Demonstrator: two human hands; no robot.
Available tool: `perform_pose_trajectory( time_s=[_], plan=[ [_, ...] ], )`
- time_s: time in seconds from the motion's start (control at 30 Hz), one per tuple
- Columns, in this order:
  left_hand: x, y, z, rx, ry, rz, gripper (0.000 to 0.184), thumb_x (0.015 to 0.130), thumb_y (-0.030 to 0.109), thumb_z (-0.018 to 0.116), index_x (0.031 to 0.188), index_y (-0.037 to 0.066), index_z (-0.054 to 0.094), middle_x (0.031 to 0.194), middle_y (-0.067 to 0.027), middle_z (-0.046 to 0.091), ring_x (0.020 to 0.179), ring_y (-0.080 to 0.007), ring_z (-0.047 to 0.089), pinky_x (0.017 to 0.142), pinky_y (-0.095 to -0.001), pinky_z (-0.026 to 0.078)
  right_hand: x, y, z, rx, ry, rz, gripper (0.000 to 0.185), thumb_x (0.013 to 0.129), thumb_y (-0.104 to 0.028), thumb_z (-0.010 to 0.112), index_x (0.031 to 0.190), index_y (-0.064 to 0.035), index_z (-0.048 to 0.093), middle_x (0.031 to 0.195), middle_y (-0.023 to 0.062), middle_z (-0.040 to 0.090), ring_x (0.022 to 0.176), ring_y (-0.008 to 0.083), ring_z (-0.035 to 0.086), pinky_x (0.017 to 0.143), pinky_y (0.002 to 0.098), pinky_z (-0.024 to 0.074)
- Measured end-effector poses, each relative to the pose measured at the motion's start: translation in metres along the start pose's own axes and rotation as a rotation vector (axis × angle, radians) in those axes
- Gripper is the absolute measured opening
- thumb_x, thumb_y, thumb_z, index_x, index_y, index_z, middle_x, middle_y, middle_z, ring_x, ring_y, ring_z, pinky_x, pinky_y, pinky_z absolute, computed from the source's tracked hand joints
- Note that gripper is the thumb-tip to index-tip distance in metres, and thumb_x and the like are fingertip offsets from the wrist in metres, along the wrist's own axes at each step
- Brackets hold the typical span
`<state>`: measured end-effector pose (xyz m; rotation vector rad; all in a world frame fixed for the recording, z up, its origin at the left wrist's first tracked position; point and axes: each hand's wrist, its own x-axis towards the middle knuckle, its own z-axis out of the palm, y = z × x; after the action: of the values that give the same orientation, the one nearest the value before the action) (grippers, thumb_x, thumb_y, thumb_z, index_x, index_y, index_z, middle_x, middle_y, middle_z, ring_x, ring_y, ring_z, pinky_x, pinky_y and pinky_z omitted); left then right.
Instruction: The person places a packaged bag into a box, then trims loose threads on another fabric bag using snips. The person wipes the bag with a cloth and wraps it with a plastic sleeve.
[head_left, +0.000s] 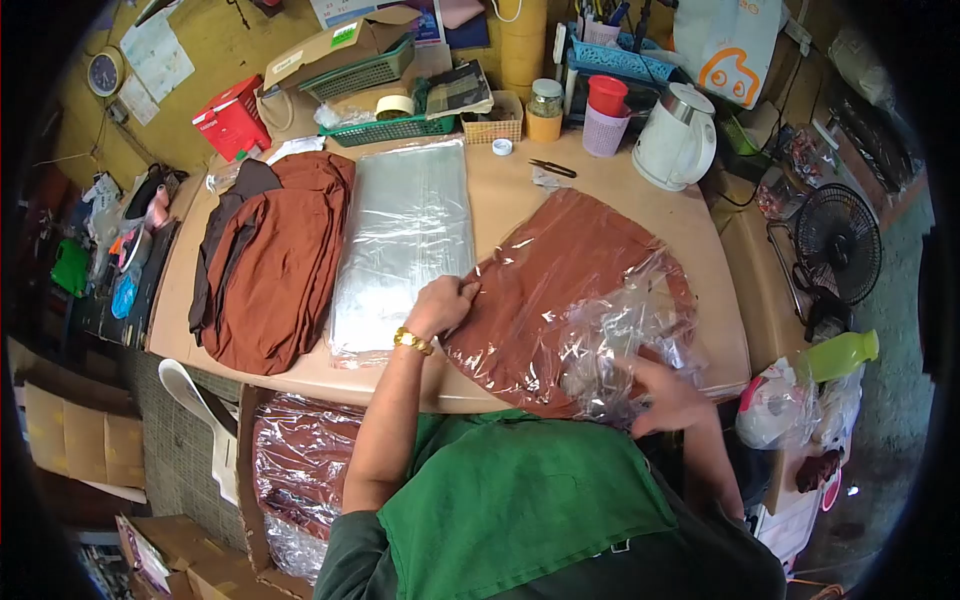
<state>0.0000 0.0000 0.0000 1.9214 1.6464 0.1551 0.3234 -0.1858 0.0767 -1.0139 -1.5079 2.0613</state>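
R hand [665, 398] blurred, fingers spread nr table's [505, 215] near edge by garment's [560, 280] bunched film [605, 340], can't tell if gripping, L hand [443, 306] pinching garment's L edge mid-table, film stack [408, 225] just L, w/ bare room past garment to kettle [676, 138] at table's far R.

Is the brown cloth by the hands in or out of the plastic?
In, apparently: clear plastic glints over the brown cloth, bunching near the right hand.
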Motion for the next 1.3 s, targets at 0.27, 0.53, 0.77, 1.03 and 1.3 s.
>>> perform_pose_trajectory(
  time_s=[0.27,0.53,0.77,1.03,1.3],
  plan=[
    [0.020,-0.005,-0.059,-0.322,0.571,0.191,0.039,0.096,0.033,0.055,0.104,-0.003,0.069,0.094,-0.0288,0.068,0.092,-0.0438,0.066,0.081,-0.0461,0.050,0.058,0.005,-0.079,-0.500,1.107,-0.215,0.027,0.091,-0.019,0.054,0.106,0.0007,0.064,0.087,0.0142,0.070,0.075,0.0240,0.068,0.069,0.0407,0.0528],
    [-0.100,-0.129,-0.002,-0.166,0.785,-0.012,0.039,0.099,0.025,0.053,0.089,-0.011,0.062,0.063,-0.0195,0.058,0.059,-0.0232,0.056,0.059,-0.0401,0.045,0.026,0.062,-0.099,-0.073,0.986,-0.083,0.017,0.094,-0.010,0.057,0.087,0.0026,0.065,0.067,0.0095,0.066,0.057,0.0157,0.064,0.054,0.0282,0.0495],
    [-0.111,-0.131,0.015,-0.381,0.767,-0.102,0.042,0.102,0.026,0.049,0.080,-0.008,0.057,0.064,-0.0092,0.055,0.062,-0.0158,0.045,0.058,-0.0366,0.040,0.053,0.044,-0.078,-0.095,1.029,-0.305,0.016,0.089,-0.015,0.069,0.089,0.0009,0.068,0.072,0.0026,0.065,0.067,0.0093,0.060,0.058,0.0267,0.0489],
    [-0.121,-0.145,0.012,-0.147,0.757,-0.100,0.035,0.098,0.024,0.056,0.080,-0.006,0.056,0.064,-0.0227,0.055,0.063,-0.0389,0.055,0.065,-0.0484,0.044,-0.032,0.075,-0.132,-0.264,1.093,0.004,0.019,0.084,-0.016,0.071,0.086,0.0023,0.072,0.082,0.0077,0.068,0.076,0.0139,0.062,0.072,0.0288,0.0495],
    [-0.085,-0.046,-0.037,0.228,0.644,0.173,0.050,0.093,0.028,0.062,0.134,0.004,0.048,0.142,-0.0239,0.044,0.134,-0.0419,0.040,0.110,-0.0554,0.031,0.024,0.024,-0.101,0.268,0.565,-0.160,0.031,0.090,-0.011,0.060,0.117,0.0036,0.062,0.111,0.0159,0.068,0.080,0.0172,0.067,0.070,0.0333,0.0554]
  ],
)
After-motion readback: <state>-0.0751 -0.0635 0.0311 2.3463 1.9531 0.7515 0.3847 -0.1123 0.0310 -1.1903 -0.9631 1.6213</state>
